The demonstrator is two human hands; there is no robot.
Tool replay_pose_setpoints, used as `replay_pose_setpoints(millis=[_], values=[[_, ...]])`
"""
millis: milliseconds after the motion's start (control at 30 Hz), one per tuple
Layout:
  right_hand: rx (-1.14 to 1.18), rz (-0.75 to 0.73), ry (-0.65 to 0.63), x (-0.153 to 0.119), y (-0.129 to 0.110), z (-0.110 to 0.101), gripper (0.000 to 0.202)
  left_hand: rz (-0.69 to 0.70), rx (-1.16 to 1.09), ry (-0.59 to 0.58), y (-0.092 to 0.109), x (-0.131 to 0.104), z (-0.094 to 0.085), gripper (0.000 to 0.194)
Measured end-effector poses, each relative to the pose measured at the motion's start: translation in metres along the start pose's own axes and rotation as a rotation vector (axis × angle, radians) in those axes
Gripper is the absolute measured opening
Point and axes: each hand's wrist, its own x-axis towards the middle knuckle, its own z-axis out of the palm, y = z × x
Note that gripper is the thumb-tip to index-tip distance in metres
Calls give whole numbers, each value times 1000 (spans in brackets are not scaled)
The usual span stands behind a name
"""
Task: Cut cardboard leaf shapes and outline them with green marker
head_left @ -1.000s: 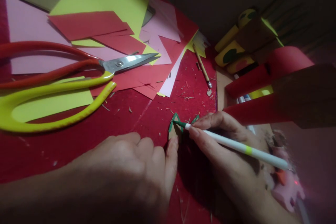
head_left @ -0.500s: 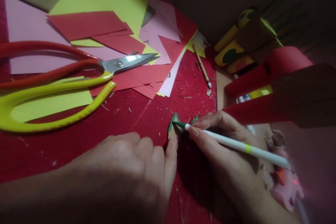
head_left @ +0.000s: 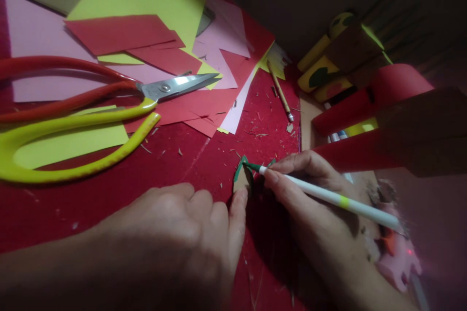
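A small cardboard piece (head_left: 242, 182) with green along its pointed edge lies on the red surface (head_left: 204, 165). My left hand (head_left: 197, 223) is curled, its thumb or a fingertip pressing the lower end of that piece. In my right hand (head_left: 306, 189) is a white marker (head_left: 328, 196) with a yellow band, pinched near its green tip. The tip touches the top of the cardboard piece. Another green-edged bit shows partly behind my right fingers.
Large scissors (head_left: 164, 89) with red and yellow handles lie at left over red, pink and yellow paper (head_left: 142, 0). A short pencil (head_left: 280, 91) lies upper right of centre. Red and yellow paper rolls (head_left: 401, 87) stand at the right. Small scraps are scattered about.
The marker tip has moved slightly up and right, to the point of the cardboard piece. My right hand shifted a little with it. My left hand has barely moved.
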Motion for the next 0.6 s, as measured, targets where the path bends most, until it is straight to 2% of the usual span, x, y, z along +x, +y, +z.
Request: replay_pose_setpoints(millis=[233,400,600], values=[[34,23,22,0,2,2,19,-9,-34,-1,1,-2,2,47],[63,69,-19,-1,5,2,16,-17,-16,-4,2,-1,1,47],[6,-2,-37,-1,7,-3,17,-27,-15,29,1,0,1,43]])
